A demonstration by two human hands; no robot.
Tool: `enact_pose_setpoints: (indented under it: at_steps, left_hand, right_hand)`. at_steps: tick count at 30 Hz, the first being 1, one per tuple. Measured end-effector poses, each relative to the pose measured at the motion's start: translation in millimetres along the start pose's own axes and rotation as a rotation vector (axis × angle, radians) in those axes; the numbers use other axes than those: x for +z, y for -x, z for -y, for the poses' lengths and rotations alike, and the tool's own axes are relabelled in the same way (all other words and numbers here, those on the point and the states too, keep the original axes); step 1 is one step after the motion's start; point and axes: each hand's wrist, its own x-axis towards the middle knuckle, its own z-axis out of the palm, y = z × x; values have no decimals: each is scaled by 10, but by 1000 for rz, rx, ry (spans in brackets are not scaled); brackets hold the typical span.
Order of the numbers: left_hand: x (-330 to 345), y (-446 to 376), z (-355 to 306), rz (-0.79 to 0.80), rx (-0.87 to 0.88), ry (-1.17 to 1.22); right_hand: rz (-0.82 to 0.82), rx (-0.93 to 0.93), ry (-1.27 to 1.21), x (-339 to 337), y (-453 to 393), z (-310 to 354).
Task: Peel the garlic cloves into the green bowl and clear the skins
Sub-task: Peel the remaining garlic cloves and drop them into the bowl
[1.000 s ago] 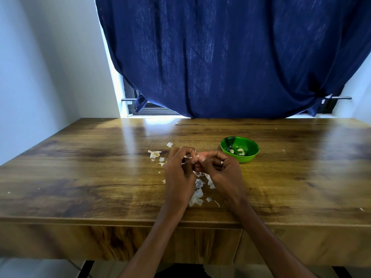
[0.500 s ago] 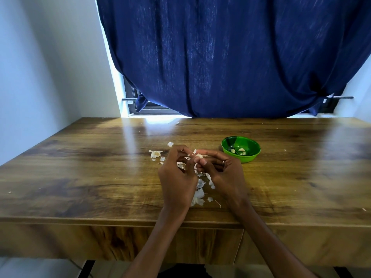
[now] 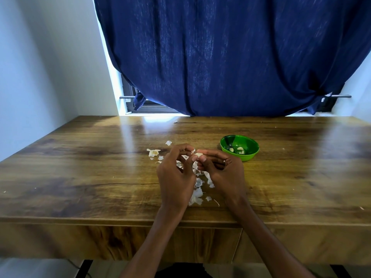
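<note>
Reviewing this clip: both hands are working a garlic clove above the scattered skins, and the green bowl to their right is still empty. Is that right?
Not quite. The head view shows the green bowl already holds a few pale peeled cloves. The rest stands: the left hand and right hand meet on a garlic clove above the scattered skins, with the bowl to their right.

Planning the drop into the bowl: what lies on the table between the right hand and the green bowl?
In the head view, only bare wooden table shows between the right hand and the green bowl.
</note>
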Motion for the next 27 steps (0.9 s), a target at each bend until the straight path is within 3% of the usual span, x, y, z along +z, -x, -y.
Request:
enact_pose_setpoints:
  at_steps: [6,12,16,20,27]
  left_hand:
    - [6,1,72,3,13,-83]
    - [6,-14,139,55,-195,-148]
    - [1,1,101,45,-132,-129]
    - [-7,-2,114,73,-179,-130]
    - [-41,9,45,80,-110,37]
  right_hand:
    - [-18,27,17,-17,-20,-55]
    - [-27,45,-18,-22,-17,-38]
    - [-22,63,-14,-28,-24,-50]
    - [-32,54,15,-32,-37,-76]
    - [24,72,73,-38,-39,-109]
